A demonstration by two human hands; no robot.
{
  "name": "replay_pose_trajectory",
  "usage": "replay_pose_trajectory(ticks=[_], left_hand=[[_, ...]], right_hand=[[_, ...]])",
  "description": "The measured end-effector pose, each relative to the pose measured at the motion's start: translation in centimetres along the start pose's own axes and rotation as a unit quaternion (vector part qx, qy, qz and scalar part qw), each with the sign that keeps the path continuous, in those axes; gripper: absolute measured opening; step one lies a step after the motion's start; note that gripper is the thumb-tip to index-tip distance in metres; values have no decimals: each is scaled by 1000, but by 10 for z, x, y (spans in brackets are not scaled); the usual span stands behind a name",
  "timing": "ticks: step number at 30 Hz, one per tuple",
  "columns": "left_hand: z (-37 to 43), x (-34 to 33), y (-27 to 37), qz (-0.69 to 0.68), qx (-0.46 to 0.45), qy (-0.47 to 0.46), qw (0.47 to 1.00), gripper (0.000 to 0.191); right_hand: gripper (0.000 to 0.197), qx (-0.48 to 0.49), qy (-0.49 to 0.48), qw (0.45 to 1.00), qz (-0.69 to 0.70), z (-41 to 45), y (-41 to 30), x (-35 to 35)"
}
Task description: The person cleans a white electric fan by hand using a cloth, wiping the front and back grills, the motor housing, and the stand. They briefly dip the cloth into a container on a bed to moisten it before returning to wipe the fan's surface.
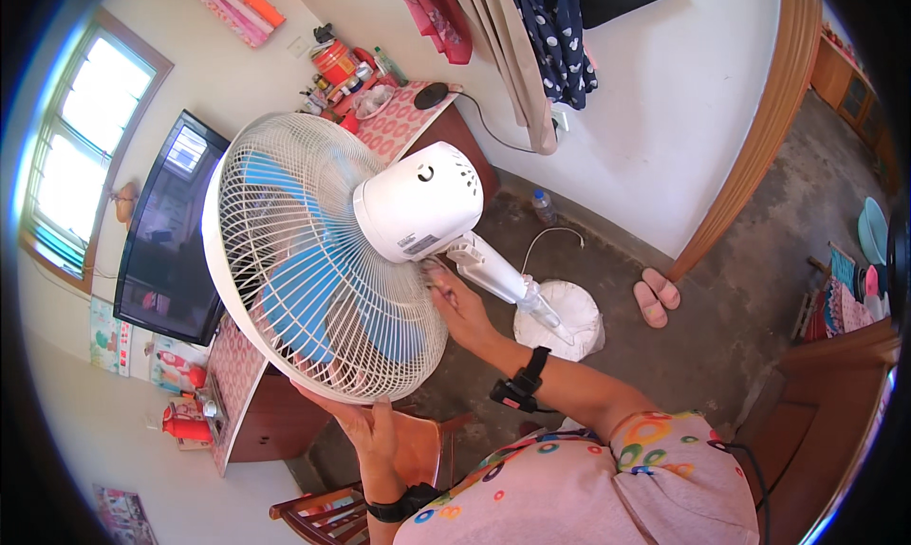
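Note:
A pedestal fan fills the middle, with a white motor housing (pixel 427 203), blue blades (pixel 299 296) and a white wire guard (pixel 334 260). Its white neck (pixel 491 267) runs down to a round base (pixel 580 310) that looks wrapped in a white cover. My left hand (pixel 370 427) grips the guard's lower rim, thumb on the near side and fingers behind the wires. Just below the motor housing, my right hand (pixel 459 310) has its curled fingers at the back of the guard; whether they pinch something is hidden.
A wooden chair (pixel 413 445) stands below the fan. Behind are a television (pixel 171 232) and a table with a patterned cover (pixel 395 122). A white cord (pixel 544 242), a plastic bottle (pixel 543 207) and pink slippers (pixel 655 297) are on the floor.

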State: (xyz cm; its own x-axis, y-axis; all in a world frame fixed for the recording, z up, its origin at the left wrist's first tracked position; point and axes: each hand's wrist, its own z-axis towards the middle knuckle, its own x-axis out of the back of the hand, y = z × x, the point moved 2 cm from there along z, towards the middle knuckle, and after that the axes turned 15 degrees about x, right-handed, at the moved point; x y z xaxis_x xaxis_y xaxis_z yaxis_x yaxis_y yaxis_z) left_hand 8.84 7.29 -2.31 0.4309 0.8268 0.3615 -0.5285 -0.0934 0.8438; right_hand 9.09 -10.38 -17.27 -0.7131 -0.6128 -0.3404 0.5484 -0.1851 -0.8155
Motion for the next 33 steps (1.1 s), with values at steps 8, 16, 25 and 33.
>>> replay_pose_trajectory(ticks=[8, 16, 25, 33], left_hand=[[-1, 1, -14, 14, 6, 36, 999, 106], [-5, 9, -8, 47, 3, 17, 999, 100], [-3, -4, -3, 16, 0, 14, 1000, 99], [-4, 8, 7, 237, 40, 21, 970, 103]], right_hand=[[45, -25, -58, 995, -80, 3, 9, 7], [42, 17, 18, 998, -65, 0, 12, -20], [48, -224, 77, 965, 113, -34, 22, -13], [58, -49, -9, 989, 137, -49, -48, -20]])
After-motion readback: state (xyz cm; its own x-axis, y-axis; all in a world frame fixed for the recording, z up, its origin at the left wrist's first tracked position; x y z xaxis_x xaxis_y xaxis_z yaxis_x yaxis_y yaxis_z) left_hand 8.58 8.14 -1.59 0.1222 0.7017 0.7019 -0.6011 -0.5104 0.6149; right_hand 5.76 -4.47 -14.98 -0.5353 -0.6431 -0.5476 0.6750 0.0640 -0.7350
